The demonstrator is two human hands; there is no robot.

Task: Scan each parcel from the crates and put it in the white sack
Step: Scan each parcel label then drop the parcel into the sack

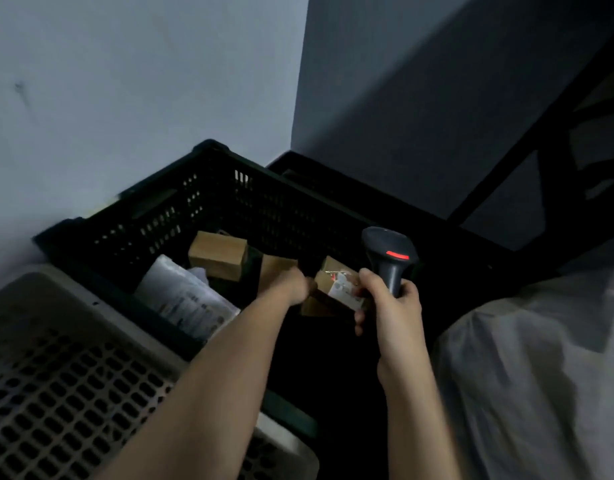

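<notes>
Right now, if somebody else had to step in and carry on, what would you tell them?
Right hand grips the scanner, red light on.
Left hand reaches into the black crate, fingers on a labelled brown box; the grip itself is hidden.
Left in the crate: another brown box and a white mailer.
White sack lies to the right.
Next: scan the labelled box, then sack it.

Black crate (208, 202): perforated matt plastic. Grey crate (56, 375): same moulded plastic, duller. Parcels: brown cardboard box (218, 255), matt; white poly mailer (184, 296), slightly glossy. Barcode scanner (388, 254): smooth dark plastic. White sack (541, 375): crinkled woven-looking fabric.
</notes>
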